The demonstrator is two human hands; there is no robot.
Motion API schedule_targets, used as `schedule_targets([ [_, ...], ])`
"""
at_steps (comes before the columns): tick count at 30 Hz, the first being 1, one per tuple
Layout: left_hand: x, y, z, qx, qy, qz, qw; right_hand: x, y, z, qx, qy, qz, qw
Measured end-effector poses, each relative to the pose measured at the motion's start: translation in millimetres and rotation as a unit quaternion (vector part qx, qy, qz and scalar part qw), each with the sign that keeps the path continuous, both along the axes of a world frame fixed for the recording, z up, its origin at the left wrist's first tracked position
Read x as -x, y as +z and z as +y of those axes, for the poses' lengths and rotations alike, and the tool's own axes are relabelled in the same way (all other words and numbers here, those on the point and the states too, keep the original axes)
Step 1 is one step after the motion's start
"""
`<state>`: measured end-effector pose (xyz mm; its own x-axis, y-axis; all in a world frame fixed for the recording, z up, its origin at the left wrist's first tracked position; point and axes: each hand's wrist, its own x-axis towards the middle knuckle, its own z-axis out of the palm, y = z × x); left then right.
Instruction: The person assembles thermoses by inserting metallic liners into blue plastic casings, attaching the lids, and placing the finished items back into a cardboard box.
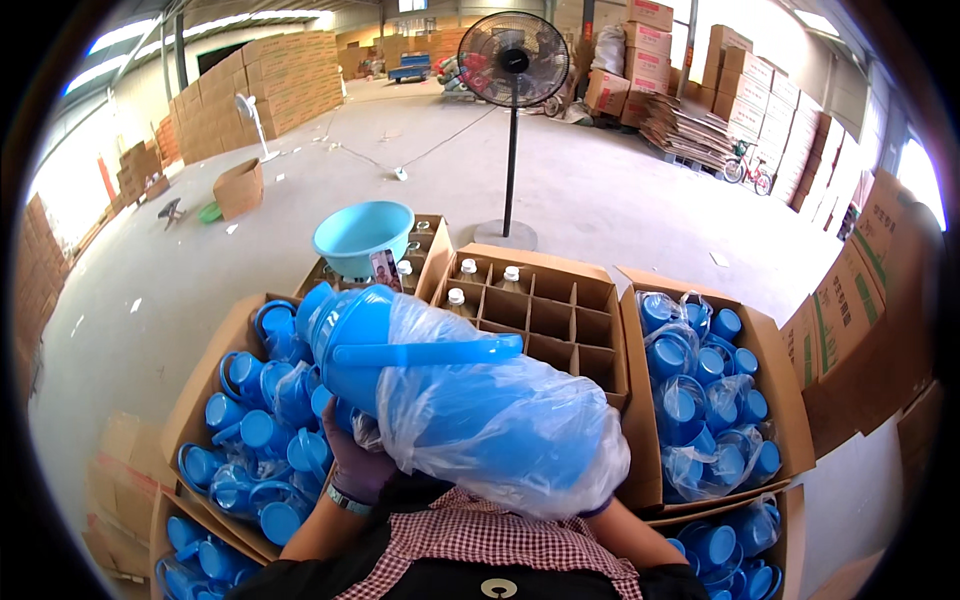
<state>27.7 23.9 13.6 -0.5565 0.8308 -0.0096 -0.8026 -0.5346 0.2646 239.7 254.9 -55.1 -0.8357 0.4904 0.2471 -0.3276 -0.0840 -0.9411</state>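
Across my chest lies a long stack of nested blue plastic buckets (358,345), with a strap-like handle (430,349) along the upper side. A clear plastic bag (500,430) wraps most of the stack, leaving the left end bare. My left hand (360,462), in a purple glove, is closed around the stack's underside near that bare end. At the bag's lower right end my right hand (598,508) supports it from behind; only a purple glove edge shows and its fingers are hidden.
Cartons of blue buckets stand left (265,430) and right (710,410). Between them, a divided carton (550,318) holds a few white-capped bottles. A light blue basin (363,240) and a phone (385,270) rest on another carton. Beyond stands a black pedestal fan (513,60).
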Motion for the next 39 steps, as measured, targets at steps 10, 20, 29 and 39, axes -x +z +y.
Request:
schedule_targets([
  [10, 76, -43, -50, -0.085, 0.016, 0.138, 0.987, 10, 14, 78, 0.058, 0.084, -0.117, 0.988],
  [20, 58, 51, -38, 0.118, 0.316, 0.413, 0.846, 118, 44, 31, -0.257, 0.034, -0.025, 0.965],
  [29, 247, 72, -81, 0.185, 0.431, 0.597, 0.651, 349, 148, -9, -0.328, 0.144, 0.074, 0.931],
  [39, 333, -76, -140, 0.358, 0.397, 0.576, 0.618, 483, -1, -85, -0.152, 0.246, 0.027, 0.957],
])
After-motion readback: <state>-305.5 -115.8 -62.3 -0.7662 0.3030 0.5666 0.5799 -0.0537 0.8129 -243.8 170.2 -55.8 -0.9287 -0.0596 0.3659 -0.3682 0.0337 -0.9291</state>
